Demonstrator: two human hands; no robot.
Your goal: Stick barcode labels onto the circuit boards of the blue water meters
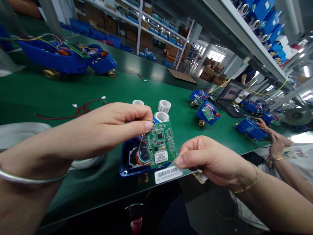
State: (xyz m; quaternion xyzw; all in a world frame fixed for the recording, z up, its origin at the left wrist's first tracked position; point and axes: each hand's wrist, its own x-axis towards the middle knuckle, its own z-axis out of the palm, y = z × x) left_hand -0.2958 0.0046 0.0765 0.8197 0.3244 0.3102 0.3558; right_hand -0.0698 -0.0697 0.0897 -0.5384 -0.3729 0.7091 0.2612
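Note:
My left hand pinches the upper left corner of a green circuit board, which carries a small white label near its lower edge. Between the thumb and finger of my right hand is the corner of a white barcode sticker, just below the board. Behind and under the board sits an open blue housing with coloured wires inside; the board hides part of it. Several white label rolls stand just beyond my left hand, one partly covered by it.
Red and black cables lie at left, near a pale coil. Blue units with brass fittings stand at far left, others at right near a laptop. A co-worker's hands touch a blue unit at far right.

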